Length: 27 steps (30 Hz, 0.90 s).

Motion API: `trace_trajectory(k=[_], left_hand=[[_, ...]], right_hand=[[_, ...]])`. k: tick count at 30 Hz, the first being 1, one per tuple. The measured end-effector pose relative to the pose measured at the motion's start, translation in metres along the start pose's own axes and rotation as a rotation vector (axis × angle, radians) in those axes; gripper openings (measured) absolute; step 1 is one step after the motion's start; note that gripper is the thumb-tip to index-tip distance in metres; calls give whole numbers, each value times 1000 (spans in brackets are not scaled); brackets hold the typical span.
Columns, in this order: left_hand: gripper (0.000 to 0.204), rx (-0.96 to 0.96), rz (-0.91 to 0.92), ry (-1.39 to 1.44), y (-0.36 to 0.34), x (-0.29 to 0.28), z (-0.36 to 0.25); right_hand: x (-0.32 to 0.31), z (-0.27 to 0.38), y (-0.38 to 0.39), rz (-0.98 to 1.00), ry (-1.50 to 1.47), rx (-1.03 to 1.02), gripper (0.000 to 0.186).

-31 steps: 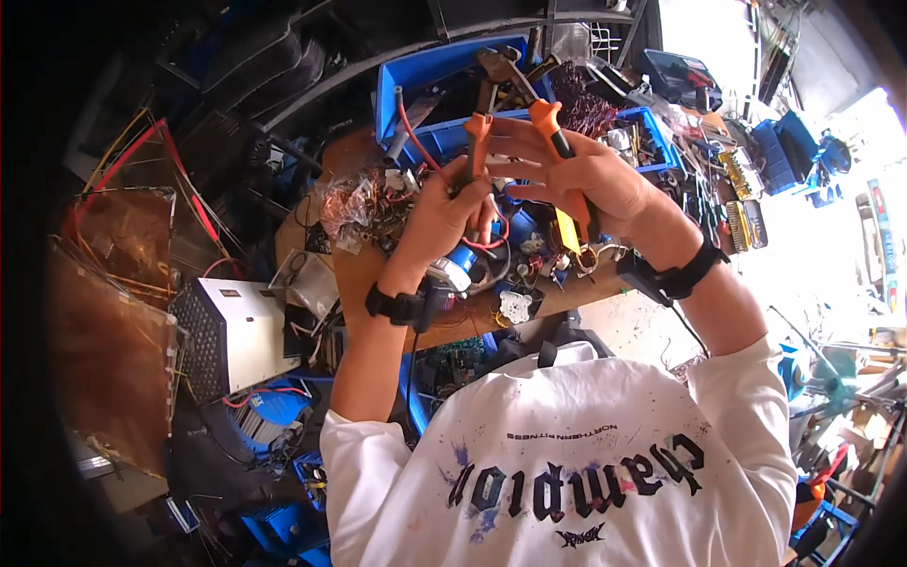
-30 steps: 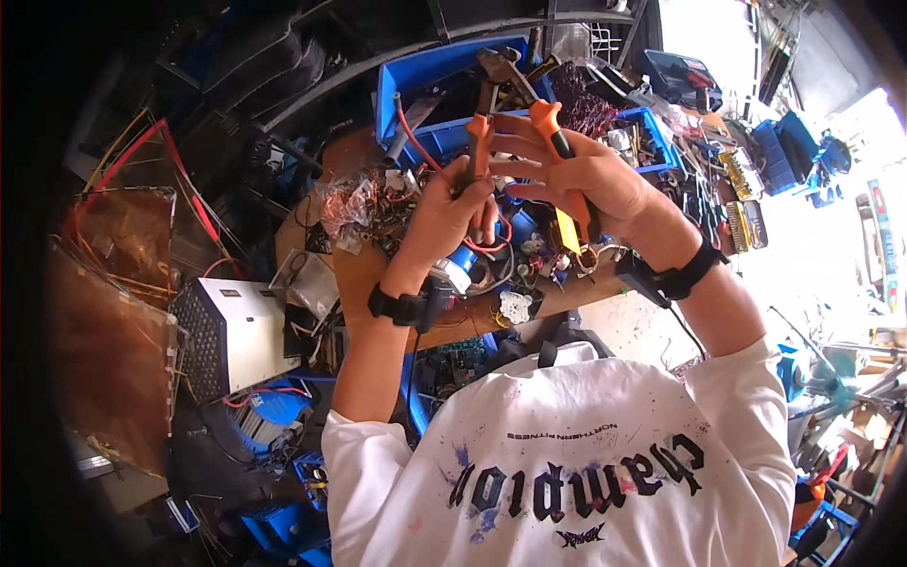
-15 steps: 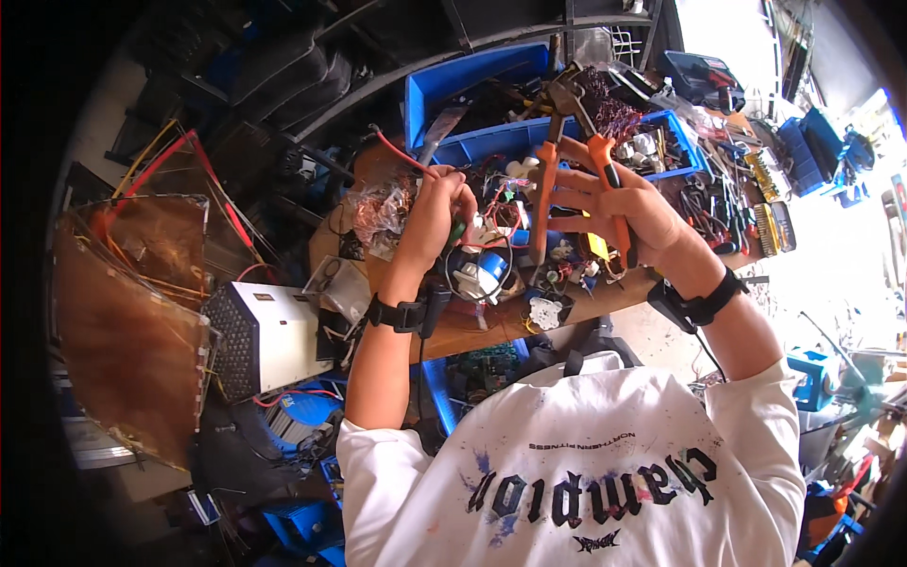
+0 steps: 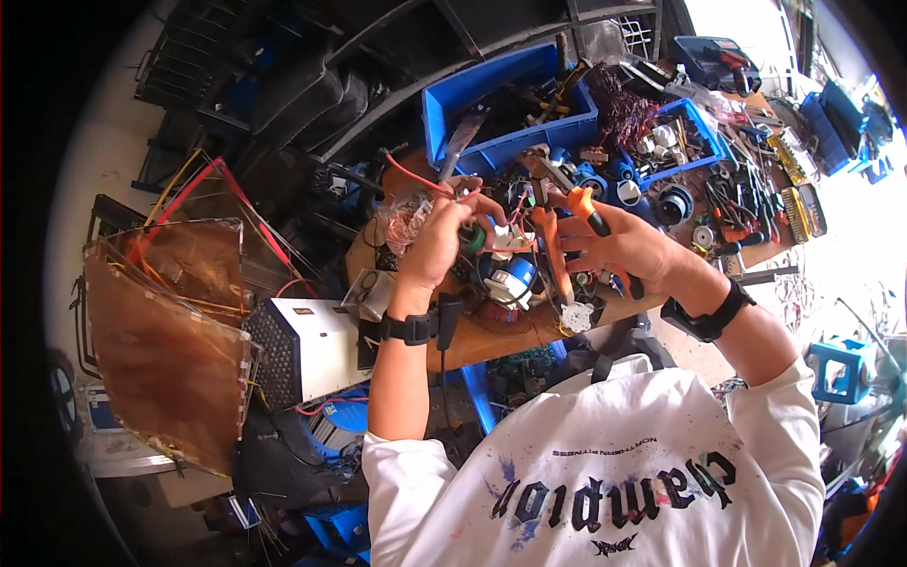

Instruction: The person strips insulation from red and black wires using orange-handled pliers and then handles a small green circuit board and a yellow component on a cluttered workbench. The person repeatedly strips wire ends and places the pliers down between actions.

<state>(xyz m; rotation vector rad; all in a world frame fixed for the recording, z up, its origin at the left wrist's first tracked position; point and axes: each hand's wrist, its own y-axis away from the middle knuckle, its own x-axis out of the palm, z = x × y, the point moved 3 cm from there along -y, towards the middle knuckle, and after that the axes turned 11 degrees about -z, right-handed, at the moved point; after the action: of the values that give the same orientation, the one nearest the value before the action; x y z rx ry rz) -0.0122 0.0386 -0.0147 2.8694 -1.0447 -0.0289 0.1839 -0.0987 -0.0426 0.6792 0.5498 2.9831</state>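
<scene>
A red wire (image 4: 408, 172) runs out of the fingers of my left hand (image 4: 437, 238), its free end pointing up and left. My left fingers are curled around it. My right hand (image 4: 631, 249) grips orange-handled pliers (image 4: 550, 236) with the handles spread apart. The metal jaws point up and left, right of the left hand and apart from the wire. Below the hands lies a blue and white round part (image 4: 510, 282) with thin wires around it. A white toothed disc (image 4: 576, 317) lies at the bench's near edge. My left palm is hidden.
A blue bin (image 4: 510, 123) with tools stands at the back of the wooden bench (image 4: 472, 342). A smaller blue tray (image 4: 685, 142) holds white parts. Hand tools (image 4: 746, 203) crowd the right side. Left of the bench stands a white metal case (image 4: 326, 345) beside a brown sheet (image 4: 170, 331).
My right hand has brought the pliers down and left, away from the blue bin and closer to the left hand. My left fingers have loosened slightly around the red wire. The view has shifted.
</scene>
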Motion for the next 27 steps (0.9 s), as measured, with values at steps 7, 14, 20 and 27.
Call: trace_trajectory(k=[7, 14, 20, 27], left_hand=[[19, 143, -130, -671, 4, -4, -4], [21, 188, -81, -526, 3, -1, -26], [19, 254, -75, -253, 4, 3, -33], [18, 318, -229, -195, 1, 2, -43]], right_hand=[[9, 9, 10, 60, -8, -4, 63], [7, 8, 14, 115, 91, -22, 59], [12, 21, 20, 80, 99, -6, 58], [12, 22, 22, 97, 87, -3, 56]])
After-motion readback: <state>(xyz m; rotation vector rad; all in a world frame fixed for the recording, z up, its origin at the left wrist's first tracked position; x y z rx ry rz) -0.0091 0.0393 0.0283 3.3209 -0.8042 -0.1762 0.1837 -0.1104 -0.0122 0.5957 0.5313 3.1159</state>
